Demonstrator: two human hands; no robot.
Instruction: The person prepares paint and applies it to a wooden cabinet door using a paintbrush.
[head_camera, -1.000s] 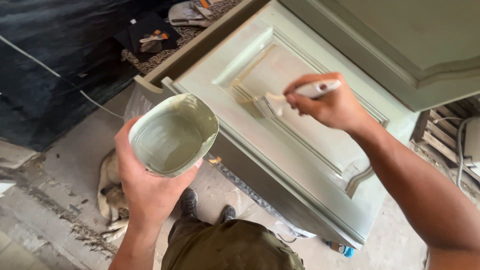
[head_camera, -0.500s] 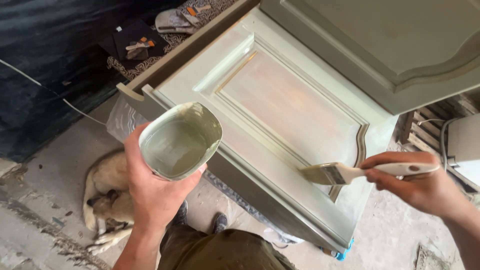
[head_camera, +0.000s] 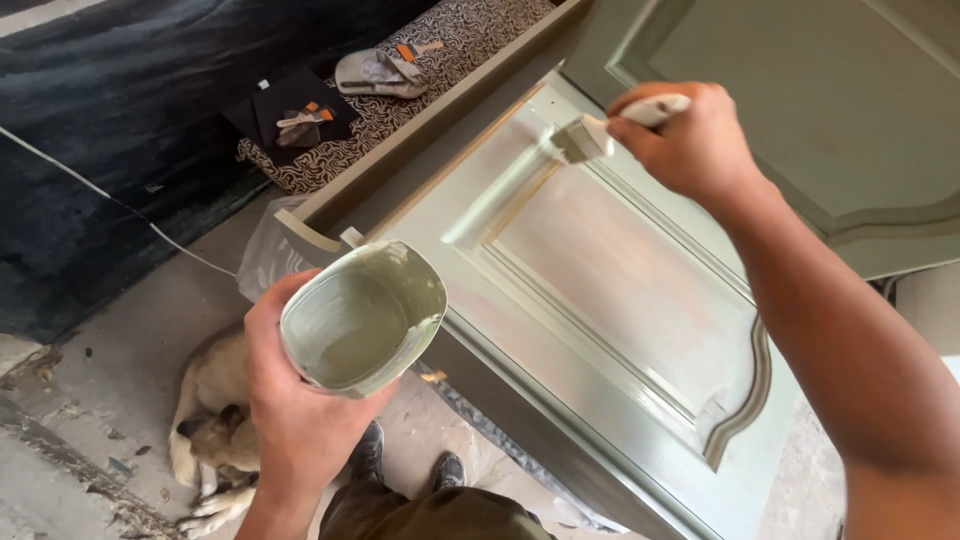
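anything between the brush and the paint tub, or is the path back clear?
Nothing visible in the way. The brush in the right hand sits on the door panel; the paint tub in the left hand is held open-topped beside the panel's edge, only air between.

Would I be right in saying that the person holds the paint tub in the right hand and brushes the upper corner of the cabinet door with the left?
Not quite: the hands are swapped. In the head view the left hand holds the paint tub, and the right hand works the brush at the upper corner of the cabinet door.
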